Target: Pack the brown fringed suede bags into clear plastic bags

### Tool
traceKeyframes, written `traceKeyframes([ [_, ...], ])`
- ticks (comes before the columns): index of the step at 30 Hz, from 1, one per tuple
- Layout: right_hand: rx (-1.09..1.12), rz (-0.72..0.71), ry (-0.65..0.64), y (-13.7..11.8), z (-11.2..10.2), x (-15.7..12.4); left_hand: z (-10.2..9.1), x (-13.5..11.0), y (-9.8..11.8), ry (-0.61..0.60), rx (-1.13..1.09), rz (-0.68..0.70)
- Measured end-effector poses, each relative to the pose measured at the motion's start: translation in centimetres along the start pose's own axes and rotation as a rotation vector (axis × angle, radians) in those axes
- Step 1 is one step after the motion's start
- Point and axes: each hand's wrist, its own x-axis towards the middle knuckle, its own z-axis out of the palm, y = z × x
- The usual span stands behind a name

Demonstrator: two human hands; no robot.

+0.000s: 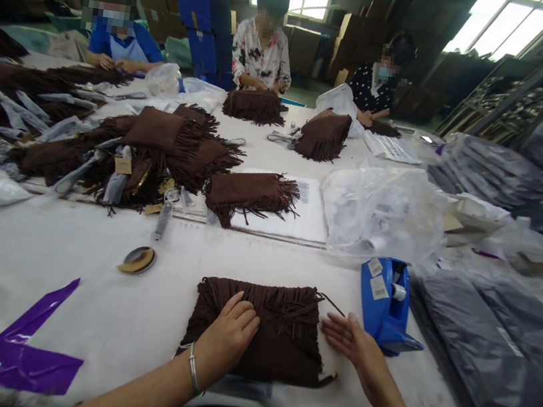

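Head view is showing a brown fringed bag (279,329) lying flat on the white desk (65,269), right in front of the person and between both hands. It is looking soft and limp, probably a light suede-like piece that would sag if lifted by one corner, so taking it by two edges or from beneath the body seems the safer hold; the loose fringe strands are likely to tangle or shift under a touch. The left hand (227,337) is resting on the bag's left half, its fingers (246,314) curled loosely and pressing down on the fringe rather than gripping anything. The right hand (357,347) is lying at the bag's right edge, its fingers (335,326) stretched out nearly flat and spread a little, touching the edge and holding nothing. A blue tape dispenser (385,304) is standing just beside the right hand, a small roll of tape (138,259) is lying to the left, and purple plastic strips (2,354) are lying at the near left. Further bags (250,194) are piling up farther back, where other people are working.
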Motion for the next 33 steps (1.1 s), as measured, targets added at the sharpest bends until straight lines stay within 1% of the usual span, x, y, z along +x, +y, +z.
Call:
traceKeyframes([
  [1,0.044,0.095,-0.106,-0.4,0.1,1.1,0.0,0.0,0.0,0.013,-0.007,-0.003],
  [2,0.072,0.140,-0.191,-0.7,0.6,2.0,0.0,0.0,0.1,0.023,-0.014,-0.008],
  [3,0.092,0.139,-0.246,-1.0,1.3,2.9,0.0,-0.1,0.1,0.029,-0.022,-0.014],
  [4,0.107,0.105,-0.272,-1.3,2.2,3.6,-0.1,-0.1,0.2,0.031,-0.031,-0.022],
  [6,0.132,-0.008,-0.246,-1.9,4.1,4.6,-0.4,-0.2,0.2,0.033,-0.051,-0.037],
  [8,0.115,-0.136,-0.156,-2.1,5.7,4.9,-0.6,-0.3,0.2,0.030,-0.069,-0.043],
  [9,0.044,-0.213,-0.116,-2.0,6.2,4.7,-0.7,-0.3,0.2,0.027,-0.073,-0.042],
  [10,-0.079,-0.309,-0.082,-1.8,6.6,4.4,-0.6,-0.4,0.2,0.023,-0.072,-0.040],
  [11,-0.247,-0.418,-0.068,-1.4,6.8,3.9,-0.6,-0.4,0.2,0.023,-0.066,-0.038],
  [13,-0.638,-0.633,-0.122,-0.2,7.2,2.6,-0.3,-0.6,0.3,0.031,-0.044,-0.037],
  [15,-0.929,-0.788,-0.215,1.1,7.4,1.3,-0.3,-0.7,0.4,0.045,-0.026,-0.042],
  [17,-1.096,-0.875,-0.263,2.3,7.8,0.2,-0.6,-0.7,0.6,0.047,-0.034,-0.051],
  [20,-1.201,-0.934,-0.233,3.1,8.3,-0.5,-1.9,-0.3,0.7,0.025,-0.088,-0.071],
  [23,-1.224,-0.970,-0.218,3.3,8.8,-0.7,-2.8,0.8,0.6,0.042,-0.129,-0.090],
  [25,-1.200,-0.993,-0.241,3.2,8.9,-1.1,-2.5,1.5,0.3,0.023,-0.144,-0.072],
  [26,-1.176,-0.999,-0.273,3.2,8.8,-1.5,-2.0,1.6,0.2,-0.012,-0.151,-0.053],
  [28,-1.088,-0.985,-0.393,2.9,8.1,-2.4,-0.9,1.6,-0.1,-0.109,-0.161,-0.019],
  [30,-0.922,-0.948,-0.497,2.1,6.6,-3.2,0.2,1.2,-0.3,-0.176,-0.166,-0.011],
  [31,-0.812,-0.931,-0.487,1.6,5.7,-3.4,0.5,0.9,-0.3,-0.188,-0.169,-0.015],
  [32,-0.691,-0.918,-0.417,0.9,4.7,-3.3,0.7,0.6,-0.3,-0.188,-0.174,-0.021],
  [33,-0.576,-0.903,-0.293,0.2,3.7,-2.9,0.7,0.4,-0.2,-0.183,-0.178,-0.028],
])
